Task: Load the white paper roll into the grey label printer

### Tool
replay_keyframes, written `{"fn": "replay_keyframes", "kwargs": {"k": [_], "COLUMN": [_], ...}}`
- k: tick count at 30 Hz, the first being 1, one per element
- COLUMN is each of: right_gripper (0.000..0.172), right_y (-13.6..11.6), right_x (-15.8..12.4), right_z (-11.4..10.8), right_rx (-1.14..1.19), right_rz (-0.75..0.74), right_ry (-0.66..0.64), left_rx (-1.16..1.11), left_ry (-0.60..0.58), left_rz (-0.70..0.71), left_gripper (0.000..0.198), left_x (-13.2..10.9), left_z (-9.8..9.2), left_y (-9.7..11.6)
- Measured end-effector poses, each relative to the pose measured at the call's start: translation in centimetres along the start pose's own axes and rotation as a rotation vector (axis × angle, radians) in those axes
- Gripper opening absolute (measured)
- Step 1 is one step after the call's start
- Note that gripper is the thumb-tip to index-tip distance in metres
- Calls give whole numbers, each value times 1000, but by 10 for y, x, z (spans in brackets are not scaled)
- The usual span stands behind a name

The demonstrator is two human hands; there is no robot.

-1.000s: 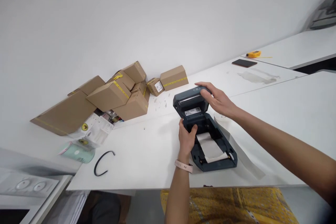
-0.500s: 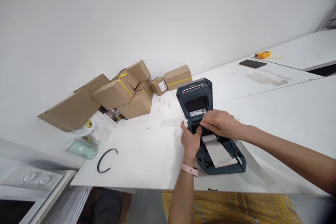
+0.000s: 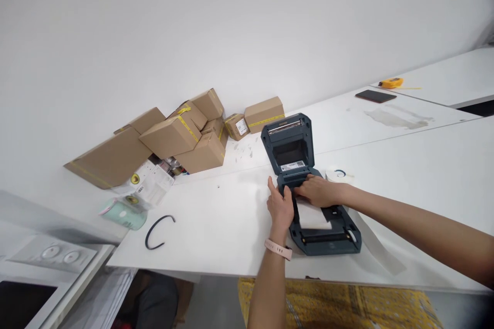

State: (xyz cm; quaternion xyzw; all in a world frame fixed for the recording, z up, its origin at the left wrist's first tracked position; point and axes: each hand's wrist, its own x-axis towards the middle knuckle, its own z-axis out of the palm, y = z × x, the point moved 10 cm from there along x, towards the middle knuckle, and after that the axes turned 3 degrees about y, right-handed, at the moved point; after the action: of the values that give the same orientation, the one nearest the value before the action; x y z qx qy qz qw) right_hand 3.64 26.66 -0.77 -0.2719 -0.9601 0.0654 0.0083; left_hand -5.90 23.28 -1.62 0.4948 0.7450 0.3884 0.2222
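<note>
A dark blue label printer [image 3: 332, 244] stands open on the white table [image 3: 216, 226], with its lid [image 3: 287, 139] tipped up and back. My left hand [image 3: 281, 207] grips the printer's left side, thumb over the edge; a pink watch band is on that wrist. Inside the open bay, my right hand [image 3: 318, 190] reaches in from the right, fingers curled down on the white label paper [image 3: 314, 220]. The paper covers the rear half of the bay. Just behind my right wrist lies a white roll [image 3: 339, 174].
A loose white paper strip [image 3: 380, 253] trails off the printer's right side. Several taped cardboard boxes [image 3: 173, 136] are piled against the wall, with printed packets [image 3: 150, 185], a mint-green cylinder [image 3: 125, 214] and a black curved band [image 3: 158, 231] nearby. A phone [image 3: 375, 95] and yellow tape measure [image 3: 390, 83] lie far right.
My right hand left the lid, which swung fully up, and came down into the bay onto the paper. The paper's front end has drawn back from the printer's front.
</note>
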Motion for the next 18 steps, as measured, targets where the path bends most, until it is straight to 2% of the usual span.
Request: {"fn": "replay_keyframes", "kwargs": {"k": [6, 9, 11, 14, 18], "right_gripper": [33, 18, 18, 28, 41], "right_y": [-2, -4, -4, 12, 65], "right_x": [7, 11, 6, -26, -105], "right_z": [6, 2, -5, -21, -41], "right_rx": [69, 104, 138, 224, 442], "right_rz": [-60, -69, -82, -77, 56], "right_ry": [-122, -121, -90, 10, 221], "left_rx": [-6, -9, -12, -35, -69], "left_ry": [6, 1, -2, 0, -17], "left_rz": [8, 16, 10, 6, 2], "left_gripper": [66, 65, 65, 64, 65], "left_x": [0, -1, -1, -2, -2], "left_z": [0, 0, -1, -1, 2], "left_y": [0, 0, 0, -1, -3]}}
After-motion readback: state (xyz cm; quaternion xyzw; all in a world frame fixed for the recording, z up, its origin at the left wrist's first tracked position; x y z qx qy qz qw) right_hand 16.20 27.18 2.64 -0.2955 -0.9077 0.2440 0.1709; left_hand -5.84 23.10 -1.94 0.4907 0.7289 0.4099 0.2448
